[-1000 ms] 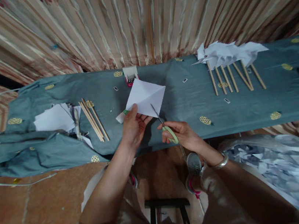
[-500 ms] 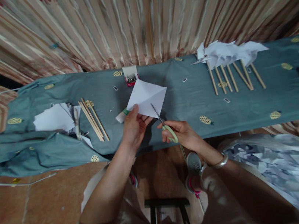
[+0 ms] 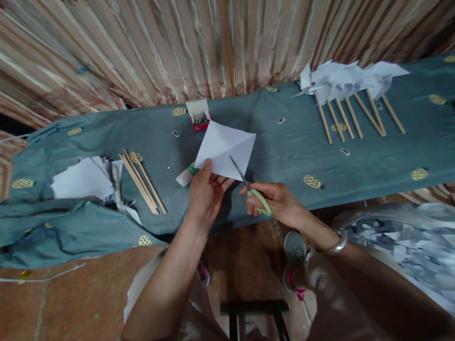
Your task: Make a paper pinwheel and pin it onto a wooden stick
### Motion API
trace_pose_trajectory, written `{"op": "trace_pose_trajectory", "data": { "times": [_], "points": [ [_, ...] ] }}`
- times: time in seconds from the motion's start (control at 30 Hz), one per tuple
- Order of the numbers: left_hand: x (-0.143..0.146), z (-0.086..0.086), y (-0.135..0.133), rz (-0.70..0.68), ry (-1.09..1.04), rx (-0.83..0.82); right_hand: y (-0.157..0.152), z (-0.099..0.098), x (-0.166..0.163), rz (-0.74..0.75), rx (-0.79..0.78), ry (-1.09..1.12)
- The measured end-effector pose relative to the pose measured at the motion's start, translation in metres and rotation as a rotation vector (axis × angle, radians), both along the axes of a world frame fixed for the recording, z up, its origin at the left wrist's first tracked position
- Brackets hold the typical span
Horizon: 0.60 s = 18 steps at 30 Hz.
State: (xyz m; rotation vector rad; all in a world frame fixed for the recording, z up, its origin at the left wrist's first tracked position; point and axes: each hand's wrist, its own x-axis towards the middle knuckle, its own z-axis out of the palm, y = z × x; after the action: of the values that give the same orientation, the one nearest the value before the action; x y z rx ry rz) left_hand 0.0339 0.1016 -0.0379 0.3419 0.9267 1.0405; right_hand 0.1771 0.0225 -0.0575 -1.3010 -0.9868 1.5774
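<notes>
My left hand (image 3: 205,193) pinches the lower corner of a white square of paper (image 3: 224,147) held over a table with a teal cloth (image 3: 276,158). Green-handled scissors (image 3: 251,187) are gripped in my right hand (image 3: 276,203), and their blades reach into the paper's lower right edge. A silver bangle circles my right wrist. A white and green glue stick (image 3: 186,174) lies just left of my left hand.
Loose wooden sticks (image 3: 142,179) and white paper squares (image 3: 82,179) lie at the left. A small box of pins (image 3: 199,115) sits at the back. Several paper pinwheels on sticks (image 3: 348,94) lie at the right. A bag of paper scraps (image 3: 434,254) is on the floor.
The paper has shifted slightly up and to the right in my left hand. The scissors stay at its edge.
</notes>
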Motion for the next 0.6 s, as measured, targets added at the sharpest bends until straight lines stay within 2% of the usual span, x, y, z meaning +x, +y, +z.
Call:
{"op": "trace_pose_trajectory", "data": {
  "times": [0.6],
  "points": [
    [0.0010,0.0003,-0.0004,0.000,-0.009,-0.017,-0.0004,-0.0025,0.0000,0.002,0.009,-0.013]
  ]
}}
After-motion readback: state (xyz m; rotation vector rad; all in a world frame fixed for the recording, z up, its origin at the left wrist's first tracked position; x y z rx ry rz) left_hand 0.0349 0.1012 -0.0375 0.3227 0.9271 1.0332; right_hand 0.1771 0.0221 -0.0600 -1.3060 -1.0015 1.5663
